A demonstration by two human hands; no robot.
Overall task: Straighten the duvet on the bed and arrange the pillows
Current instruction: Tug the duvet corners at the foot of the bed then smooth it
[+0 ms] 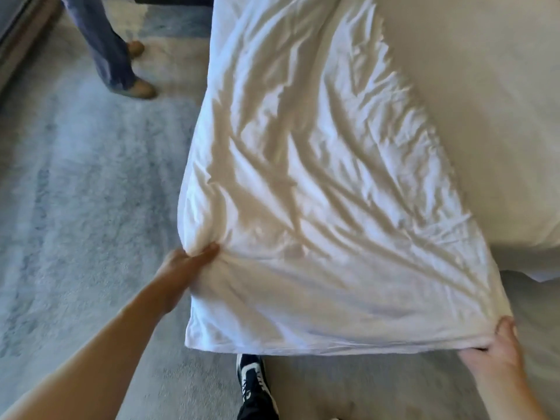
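Left hand (185,265) pinches the duvet (318,183) at its near-left edge, bunching fabric. Duvet hangs wrinkled off the bed (485,101), which shows bare to its right. Right hand (497,344) grips the duvet's near-right corner. No pillows in view. Risk: uneven pull skews the duvet, or the bunched left pinch slips.

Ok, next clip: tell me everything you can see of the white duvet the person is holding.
The white duvet is a soft, puffy fabric cover, heavily creased, with folds fanning out from its near right corner. It lies stretched across the bed's smooth off-white mattress surface, its near end lifted and hanging over the grey carpet. The left hand grips a bunched fold on its left edge; the right hand pinches the near right corner. The near hem looks flat and seamed.
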